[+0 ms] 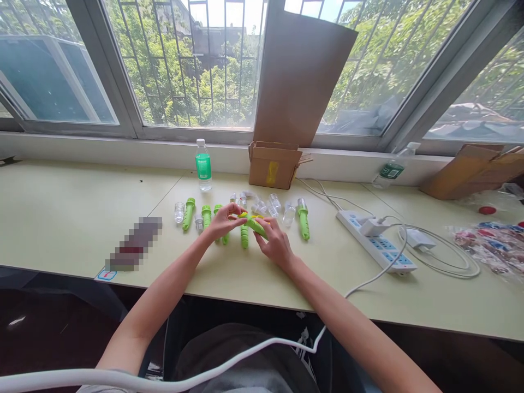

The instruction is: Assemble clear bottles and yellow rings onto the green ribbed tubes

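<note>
Both my hands meet over the middle of the pale table (73, 218). My right hand (275, 243) grips a green plastic piece (254, 224), its fingers curled round it. My left hand (223, 221) pinches the yellow-green end of the same piece with its fingertips. Under and beside the hands lie more green plastic sticks (189, 213), one standing apart on the right (303, 221). Small clear plastic caps (274, 203) lie just behind them, and one clear cup (179, 212) sits on the left.
A water bottle with a green label (203, 165) and an open cardboard box (273, 164) stand near the window sill. A white power strip (376, 240) with plugs and coiled cable lies right. Packets (489, 243) sit far right. A white cable (245, 355) crosses my lap.
</note>
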Motion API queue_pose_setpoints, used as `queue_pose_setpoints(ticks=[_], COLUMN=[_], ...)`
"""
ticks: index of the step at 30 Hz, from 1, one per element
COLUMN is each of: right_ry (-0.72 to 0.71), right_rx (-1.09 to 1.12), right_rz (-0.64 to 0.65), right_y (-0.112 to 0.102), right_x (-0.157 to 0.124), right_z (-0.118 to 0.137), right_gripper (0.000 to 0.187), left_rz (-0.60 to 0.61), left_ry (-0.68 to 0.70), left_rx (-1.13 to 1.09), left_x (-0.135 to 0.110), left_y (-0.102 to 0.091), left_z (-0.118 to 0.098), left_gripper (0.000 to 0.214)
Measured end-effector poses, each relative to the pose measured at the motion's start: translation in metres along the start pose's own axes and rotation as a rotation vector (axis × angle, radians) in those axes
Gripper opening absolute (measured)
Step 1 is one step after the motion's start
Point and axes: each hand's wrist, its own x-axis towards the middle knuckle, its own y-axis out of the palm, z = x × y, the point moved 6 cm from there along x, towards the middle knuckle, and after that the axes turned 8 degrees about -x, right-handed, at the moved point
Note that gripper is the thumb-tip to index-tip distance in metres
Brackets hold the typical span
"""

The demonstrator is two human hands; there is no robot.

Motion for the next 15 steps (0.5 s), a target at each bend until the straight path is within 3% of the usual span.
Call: queue_pose_setpoints(ticks=[15], right_ry=[-0.041], right_rx=[0.037], right_rz=[-0.007], right_y=[0.0051], right_x=[-0.0005], right_z=[0.0019], right_gripper=[0.038], left_rz=[0.001], left_ry=[0.042], left_rx=[0.044], left_x=[-0.0004], left_y=[0.0021], left_z=[-0.0079], left_gripper=[0.034])
